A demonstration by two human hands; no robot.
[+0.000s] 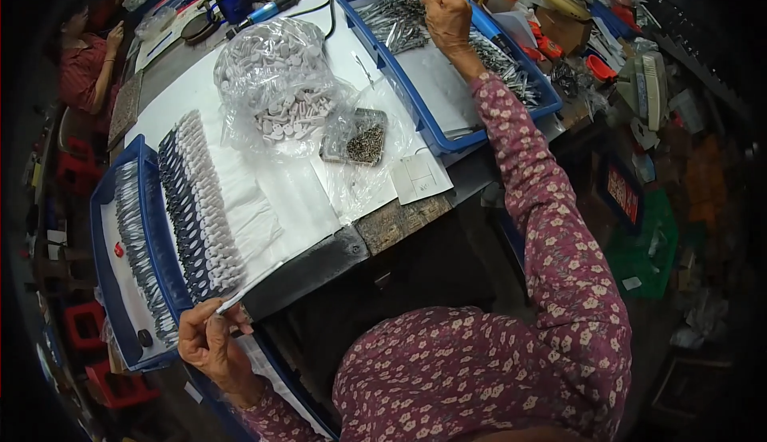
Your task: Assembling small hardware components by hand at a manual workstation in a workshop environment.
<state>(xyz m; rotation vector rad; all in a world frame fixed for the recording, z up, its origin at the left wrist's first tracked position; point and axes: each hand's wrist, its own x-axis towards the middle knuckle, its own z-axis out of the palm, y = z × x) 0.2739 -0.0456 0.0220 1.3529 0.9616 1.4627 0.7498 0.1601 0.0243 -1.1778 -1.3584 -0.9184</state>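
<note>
My left hand (212,348), near the table's front left corner, has thumb and fingers pinched on a slim white stick-like piece (249,288) that points up and right. Beside it, a dense row of white and dark pieces with oval ends (196,210) lies on white paper. My right arm reaches far over a blue tray (415,114) of slim silvery metal parts (395,22). At that tray's far side my right hand (449,22) has its fingers closed; a small dark bit shows at the tips, its kind unclear.
A clear plastic bag (276,62) of small white parts lies mid-table, beside a small box (366,142) of brass-coloured screws. Another blue tray (100,238) with silvery parts stands left. A blue power screwdriver (489,28) lies in the right tray. Another person (88,66) sits far left.
</note>
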